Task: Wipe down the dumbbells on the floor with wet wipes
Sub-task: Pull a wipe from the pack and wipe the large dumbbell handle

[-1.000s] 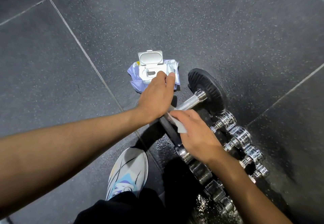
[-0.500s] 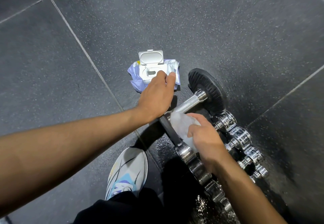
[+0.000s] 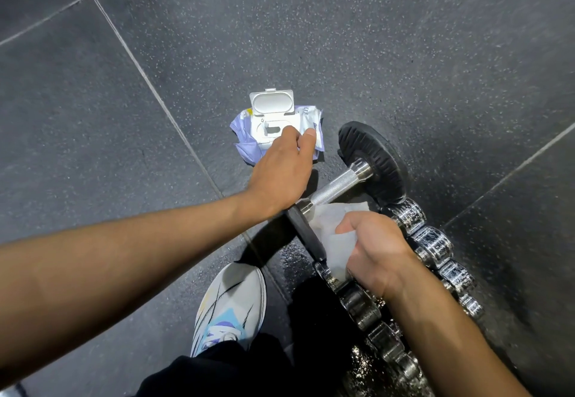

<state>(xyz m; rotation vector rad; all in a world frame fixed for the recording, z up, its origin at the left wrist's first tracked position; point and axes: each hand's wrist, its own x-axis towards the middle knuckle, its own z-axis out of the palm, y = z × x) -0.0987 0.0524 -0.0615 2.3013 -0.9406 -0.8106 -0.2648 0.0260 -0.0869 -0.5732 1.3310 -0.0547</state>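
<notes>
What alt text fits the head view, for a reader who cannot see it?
The right hand grips a white wet wipe against a black dumbbell on the dark floor. The left hand rests on an open wipes pack; chrome dumbbells lie in a row alongside.

Bright, even light from above and sharp focus — short soft shadows, the chrome dumbbells (image 3: pixel 435 242) glinting, floor seams (image 3: pixel 151 85) bowing slightly toward the edges.

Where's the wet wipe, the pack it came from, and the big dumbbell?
Crumpled white wet wipe (image 3: pixel 329 228): head view, on its bare middle.
Purple wipes pack with open white lid (image 3: pixel 273 104): head view, on the raised lid.
Black-plated dumbbell with silver metal handle (image 3: pixel 335 185): head view, on the knurled handle.
</notes>
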